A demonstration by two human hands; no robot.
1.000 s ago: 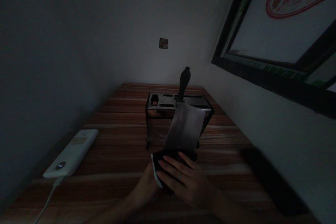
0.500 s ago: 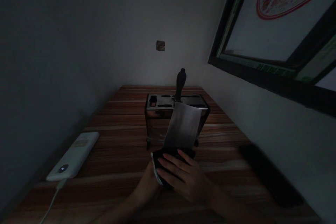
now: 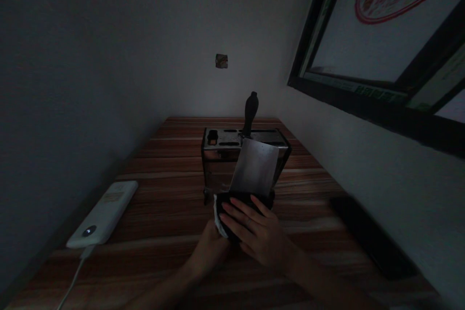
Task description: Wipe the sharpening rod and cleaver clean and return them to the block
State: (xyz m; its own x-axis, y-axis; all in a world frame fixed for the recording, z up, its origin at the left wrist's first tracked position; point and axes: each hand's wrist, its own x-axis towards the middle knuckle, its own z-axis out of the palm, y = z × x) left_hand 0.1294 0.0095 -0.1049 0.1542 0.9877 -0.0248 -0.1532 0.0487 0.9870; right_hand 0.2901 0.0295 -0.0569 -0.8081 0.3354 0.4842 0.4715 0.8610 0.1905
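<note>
A cleaver stands tilted in front of me, its wide steel blade low and its black handle pointing up and away. A dark cloth with a pale edge is wrapped over the near end of the blade. My right hand lies over the cloth with its fingers pressed across it. My left hand grips the cloth and blade end from below and the left; its fingers are mostly hidden. Just behind the blade stands a metal knife rack with empty slots.
The room is dim. A white power bank with a cable lies at the left of the wooden table. A flat dark object lies at the right by the wall. A dark window frame hangs above right.
Both hands with the cloth have slid a little up the blade towards the rack, so less bare steel shows. The cleaver has stayed tilted in about the same place.
</note>
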